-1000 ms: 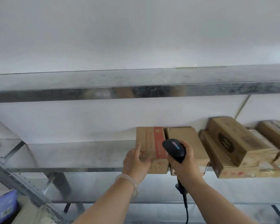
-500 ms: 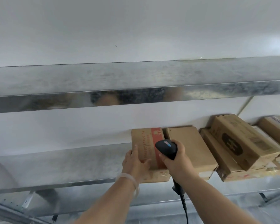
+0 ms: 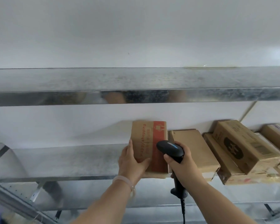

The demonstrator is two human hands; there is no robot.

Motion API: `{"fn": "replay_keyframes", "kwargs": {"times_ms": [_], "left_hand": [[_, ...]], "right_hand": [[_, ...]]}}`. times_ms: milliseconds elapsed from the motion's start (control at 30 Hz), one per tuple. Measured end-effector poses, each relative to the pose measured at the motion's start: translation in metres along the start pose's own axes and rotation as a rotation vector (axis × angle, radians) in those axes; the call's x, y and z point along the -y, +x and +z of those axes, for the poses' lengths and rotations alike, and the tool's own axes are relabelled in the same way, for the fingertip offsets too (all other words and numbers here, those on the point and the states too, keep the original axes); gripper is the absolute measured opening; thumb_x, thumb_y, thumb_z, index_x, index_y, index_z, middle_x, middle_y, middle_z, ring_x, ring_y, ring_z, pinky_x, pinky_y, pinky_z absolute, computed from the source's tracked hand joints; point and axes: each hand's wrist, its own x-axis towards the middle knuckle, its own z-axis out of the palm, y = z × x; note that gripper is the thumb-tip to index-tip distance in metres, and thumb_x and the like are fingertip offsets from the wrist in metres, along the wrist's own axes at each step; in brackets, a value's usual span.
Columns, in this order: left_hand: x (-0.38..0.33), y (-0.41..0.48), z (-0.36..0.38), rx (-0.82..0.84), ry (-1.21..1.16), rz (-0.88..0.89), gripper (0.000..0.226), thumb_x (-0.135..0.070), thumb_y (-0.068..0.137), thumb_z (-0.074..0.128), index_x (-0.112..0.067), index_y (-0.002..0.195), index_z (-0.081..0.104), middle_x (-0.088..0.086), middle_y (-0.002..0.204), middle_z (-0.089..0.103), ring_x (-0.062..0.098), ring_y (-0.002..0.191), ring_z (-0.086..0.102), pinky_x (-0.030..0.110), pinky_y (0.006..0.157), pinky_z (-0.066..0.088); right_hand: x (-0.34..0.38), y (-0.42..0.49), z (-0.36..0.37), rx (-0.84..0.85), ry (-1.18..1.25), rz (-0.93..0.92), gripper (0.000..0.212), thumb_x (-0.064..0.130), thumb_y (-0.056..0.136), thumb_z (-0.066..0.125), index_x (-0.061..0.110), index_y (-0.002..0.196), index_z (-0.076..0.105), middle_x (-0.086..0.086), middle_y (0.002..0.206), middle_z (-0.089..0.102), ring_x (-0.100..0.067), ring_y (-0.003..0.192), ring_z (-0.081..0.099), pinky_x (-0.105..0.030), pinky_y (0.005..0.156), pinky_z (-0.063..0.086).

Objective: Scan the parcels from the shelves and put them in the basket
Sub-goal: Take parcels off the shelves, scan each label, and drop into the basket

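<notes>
Red-banded parcel (image 3: 145, 139) sits on the shelf (image 3: 71, 159), left hand (image 3: 132, 160) gripping its near-left edge, right hand (image 3: 183, 162) clasping scanner (image 3: 170, 149) over it; likely mid-scan, other parcels (image 3: 194, 147) left, basket out of view.

Plain white wall (image 3: 136, 29), metal shelves (image 3: 71, 96)

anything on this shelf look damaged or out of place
Yes: the bottom box of the right-hand stack has a torn, crumpled front corner and overhangs the shelf edge; the black-logo box lies skewed on it.
</notes>
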Motion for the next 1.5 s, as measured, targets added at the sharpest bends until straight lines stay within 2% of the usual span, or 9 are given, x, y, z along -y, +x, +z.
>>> {"fn": "replay_keyframes", "kwargs": {"times_ms": [167,433,600,733,933,1067,1200,1333,1500], "left_hand": [[-0.030,-0.030,-0.008,-0.093,0.302,-0.011,0.121,-0.084,0.067,0.057,-0.032,0.157,-0.006,-0.005,0.155,0.021,0.025,0.139,0.026,0.040,0.116,0.028],[-0.057,-0.074,0.007,0.016,0.066,-0.105,0.123,-0.073,0.058,0.066,-0.050,0.151,-0.012,0.002,0.149,0.013,0.030,0.139,0.025,0.045,0.113,0.034],[-0.056,-0.102,0.021,0.056,-0.023,-0.076,0.119,-0.075,0.059,0.068,-0.053,0.149,-0.007,0.001,0.142,0.022,0.031,0.134,0.033,0.047,0.113,0.036],[-0.055,-0.114,0.021,0.149,-0.192,-0.009,0.116,-0.073,0.056,0.068,-0.055,0.149,0.001,0.001,0.142,0.031,0.025,0.127,0.043,0.045,0.108,0.044],[-0.060,-0.126,0.022,0.230,-0.246,0.062,0.093,-0.071,0.070,0.061,-0.050,0.148,0.015,-0.004,0.145,0.035,0.021,0.128,0.046,0.044,0.107,0.047],[-0.073,-0.131,0.022,0.038,-0.141,0.232,0.067,-0.036,0.096,0.058,-0.036,0.153,0.022,-0.004,0.142,0.037,0.018,0.130,0.044,0.030,0.107,0.045],[-0.079,-0.137,0.022,-0.065,-0.064,0.267,0.096,-0.039,0.089,0.070,-0.030,0.157,0.005,-0.004,0.150,0.031,0.018,0.138,0.037,0.032,0.111,0.040],[-0.070,-0.135,0.012,-0.048,0.020,0.236,0.138,-0.063,0.060,0.083,-0.044,0.151,-0.019,-0.002,0.145,0.027,0.020,0.132,0.041,0.040,0.108,0.044],[-0.046,-0.120,-0.005,0.001,-0.189,0.211,0.133,-0.065,0.054,0.085,-0.053,0.150,-0.006,-0.005,0.144,0.035,0.015,0.128,0.046,0.041,0.104,0.050]], "right_hand": [[0.014,-0.032,-0.008,0.015,-0.011,-0.201,0.056,0.027,0.083,0.073,0.058,0.112,0.037,0.019,0.118,0.055,-0.016,0.097,0.062,-0.032,0.079,0.055],[0.014,-0.076,-0.035,0.118,0.021,-0.296,0.062,0.023,0.084,0.073,0.061,0.116,0.036,0.029,0.115,0.053,-0.008,0.092,0.062,-0.027,0.073,0.055],[0.011,-0.091,-0.070,0.003,0.097,-0.317,0.055,0.018,0.086,0.071,0.043,0.122,0.039,0.021,0.117,0.052,0.003,0.101,0.058,-0.014,0.076,0.050],[0.006,-0.089,-0.099,-0.078,0.132,-0.192,0.056,0.028,0.085,0.071,0.045,0.124,0.034,0.007,0.117,0.054,-0.023,0.102,0.060,-0.044,0.092,0.052],[0.005,-0.101,-0.109,-0.003,0.138,-0.209,0.051,0.026,0.088,0.068,0.047,0.120,0.035,0.006,0.112,0.054,-0.022,0.085,0.063,-0.035,0.074,0.056],[0.006,-0.109,-0.104,-0.002,0.188,-0.257,0.052,0.018,0.088,0.068,0.052,0.113,0.037,-0.007,0.114,0.055,-0.023,0.066,0.063,-0.022,0.054,0.053],[0.009,-0.119,-0.091,0.003,0.219,-0.348,0.056,0.010,0.086,0.069,0.048,0.115,0.040,-0.001,0.120,0.049,-0.017,0.060,0.061,-0.027,0.055,0.056],[0.012,-0.129,-0.068,0.050,0.193,-0.395,0.058,0.006,0.085,0.069,0.043,0.119,0.040,0.040,0.103,0.050,-0.012,0.063,0.061,-0.031,0.059,0.057],[0.018,-0.128,-0.050,0.093,0.205,-0.369,0.058,0.011,0.085,0.070,0.039,0.126,0.040,0.018,0.117,0.052,-0.010,0.070,0.063,-0.029,0.057,0.056]]}}
